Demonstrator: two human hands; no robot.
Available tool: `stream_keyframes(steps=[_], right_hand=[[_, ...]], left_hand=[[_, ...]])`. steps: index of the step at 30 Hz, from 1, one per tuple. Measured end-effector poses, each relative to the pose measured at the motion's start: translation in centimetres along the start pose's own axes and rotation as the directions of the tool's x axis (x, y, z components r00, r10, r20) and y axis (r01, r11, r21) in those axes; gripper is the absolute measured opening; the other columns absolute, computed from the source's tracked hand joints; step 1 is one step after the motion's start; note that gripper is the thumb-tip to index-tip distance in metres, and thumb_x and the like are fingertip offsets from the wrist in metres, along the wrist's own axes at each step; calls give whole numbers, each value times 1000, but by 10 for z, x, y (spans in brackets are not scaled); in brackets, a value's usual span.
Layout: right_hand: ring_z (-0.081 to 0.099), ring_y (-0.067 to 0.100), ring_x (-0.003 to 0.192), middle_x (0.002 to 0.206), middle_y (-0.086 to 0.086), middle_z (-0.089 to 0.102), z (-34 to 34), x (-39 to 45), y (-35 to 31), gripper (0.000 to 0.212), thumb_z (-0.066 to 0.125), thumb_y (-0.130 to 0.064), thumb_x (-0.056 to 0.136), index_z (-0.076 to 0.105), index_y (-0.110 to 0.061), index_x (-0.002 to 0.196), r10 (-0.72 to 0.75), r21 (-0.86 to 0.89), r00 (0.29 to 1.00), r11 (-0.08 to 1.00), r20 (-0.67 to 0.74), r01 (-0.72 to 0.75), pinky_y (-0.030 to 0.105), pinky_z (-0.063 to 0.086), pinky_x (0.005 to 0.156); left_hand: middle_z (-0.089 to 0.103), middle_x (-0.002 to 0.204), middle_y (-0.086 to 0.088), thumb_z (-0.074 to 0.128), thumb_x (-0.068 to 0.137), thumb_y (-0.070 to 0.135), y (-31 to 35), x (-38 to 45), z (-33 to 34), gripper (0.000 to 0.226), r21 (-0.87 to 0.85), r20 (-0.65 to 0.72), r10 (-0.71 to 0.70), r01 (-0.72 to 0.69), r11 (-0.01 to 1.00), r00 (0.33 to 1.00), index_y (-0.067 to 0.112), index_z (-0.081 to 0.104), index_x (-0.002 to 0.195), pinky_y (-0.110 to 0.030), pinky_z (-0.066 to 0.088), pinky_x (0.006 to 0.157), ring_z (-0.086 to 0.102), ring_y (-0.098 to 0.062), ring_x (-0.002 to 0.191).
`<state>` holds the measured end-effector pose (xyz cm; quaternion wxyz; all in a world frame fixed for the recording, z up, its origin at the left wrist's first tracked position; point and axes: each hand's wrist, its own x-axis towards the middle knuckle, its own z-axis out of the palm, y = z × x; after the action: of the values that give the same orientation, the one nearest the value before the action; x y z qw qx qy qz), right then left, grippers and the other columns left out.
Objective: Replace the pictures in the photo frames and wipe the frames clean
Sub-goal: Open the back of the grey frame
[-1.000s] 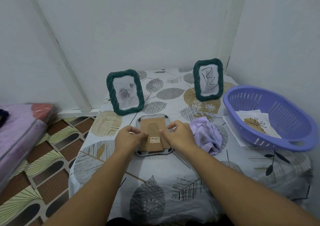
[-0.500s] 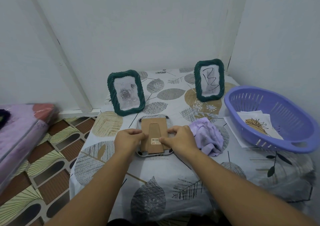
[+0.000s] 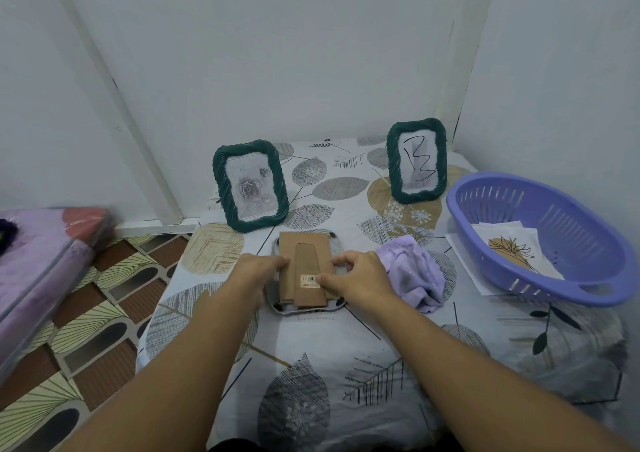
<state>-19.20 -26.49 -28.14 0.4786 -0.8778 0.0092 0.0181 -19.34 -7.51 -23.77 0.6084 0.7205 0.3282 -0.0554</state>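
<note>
A photo frame (image 3: 304, 261) lies face down on the table, its brown cardboard back and stand up, a barcode sticker near the lower end. My left hand (image 3: 258, 273) grips its left edge and my right hand (image 3: 353, 280) pinches its right edge, thumb on the sticker. Two green woven frames stand behind: one with a rose picture (image 3: 250, 185) at the left, one with a scribble (image 3: 417, 160) at the right. A crumpled lilac cloth (image 3: 412, 271) lies right of my right hand.
A purple slotted basket (image 3: 568, 216) at the right holds loose pictures (image 3: 512, 247). The leaf-print tablecloth (image 3: 311, 365) covers a small table in a white wall corner. A wrapped purple mattress (image 3: 38, 261) lies on the patterned floor at the left.
My right thumb has slid down onto the barcode sticker and my fingers have spread along the right edge. The left hand and the frame stay where they were.
</note>
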Motion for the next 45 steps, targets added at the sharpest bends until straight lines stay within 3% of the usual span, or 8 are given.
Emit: stream_keyframes(steps=[4, 12, 18, 22, 27, 32, 35, 45], right_hand=[[59, 14, 102, 117, 3, 55, 1, -1, 1, 52, 90, -43, 70, 72, -27, 116, 5, 31, 1000, 1000, -1, -5, 29, 53, 87], [61, 14, 101, 116, 4, 57, 5, 1, 3, 57, 89, -48, 63, 74, -27, 114, 31, 92, 999, 995, -8, -30, 30, 57, 82], [60, 14, 104, 116, -1, 51, 1, -3, -1, 69, 84, -60, 61, 69, -28, 120, 42, 132, 999, 990, 8, -42, 37, 58, 90], [69, 15, 101, 114, 2, 68, 5, 1, -3, 67, 70, -78, 57, 75, -31, 104, 98, 281, 995, 955, 6, -95, 43, 59, 92], [71, 34, 88, 88, 5, 79, 0, 3, -12, 31, 72, -45, 86, 76, -15, 79, 125, 456, 986, 875, 114, -164, 48, 57, 84], [63, 22, 70, 77, 5, 72, -17, 4, -18, 26, 57, -29, 103, 60, -19, 79, 184, 482, 980, 853, 77, -198, 31, 51, 61], [71, 32, 87, 91, 12, 75, -31, 7, -8, 24, 50, -45, 89, 62, -24, 83, 238, 410, 971, 885, 8, -221, 48, 60, 81], [64, 26, 92, 94, 4, 68, -80, 12, 19, 25, 38, -26, 105, 60, -15, 108, 316, 126, 931, 947, -181, -297, 38, 54, 82]], left_hand=[[67, 114, -21, 80, 89, 23, 2, -3, 2, 39, 14, 2, -15, 15, 1000, 1000, -3, 64, 112, -40, 56, 72, 65, -39, 106], [71, 109, -19, 84, 84, 29, 3, -6, 1, 35, 50, 95, 2, -7, 999, 995, 4, 66, 100, -60, 58, 89, 68, -42, 102], [73, 108, -20, 73, 95, 22, 3, -9, 0, 17, -51, 103, 15, -10, 999, 995, 6, 70, 99, -56, 58, 90, 69, -38, 100], [69, 98, -13, 66, 99, 15, 9, -19, -3, 14, -151, 68, 75, -63, 986, 995, 2, 67, 102, -31, 50, 63, 61, -23, 80], [59, 93, -5, 62, 102, 15, 14, -31, 4, 17, -189, 116, 123, -99, 977, 986, 3, 64, 114, -27, 37, 51, 48, -12, 72], [68, 104, -3, 69, 98, 30, 8, -21, 10, 17, -37, 55, 237, -235, 971, 970, 13, 72, 97, -29, 43, 76, 56, -22, 103], [68, 98, 5, 65, 91, 39, -6, -4, 8, 10, 139, -72, 336, -324, 936, 939, 30, 68, 87, -49, 48, 99, 55, -32, 116], [67, 103, -5, 66, 93, 25, -28, 2, -1, 19, 363, -139, 372, -303, 881, 918, 20, 61, 111, -32, 41, 65, 60, -18, 80]])
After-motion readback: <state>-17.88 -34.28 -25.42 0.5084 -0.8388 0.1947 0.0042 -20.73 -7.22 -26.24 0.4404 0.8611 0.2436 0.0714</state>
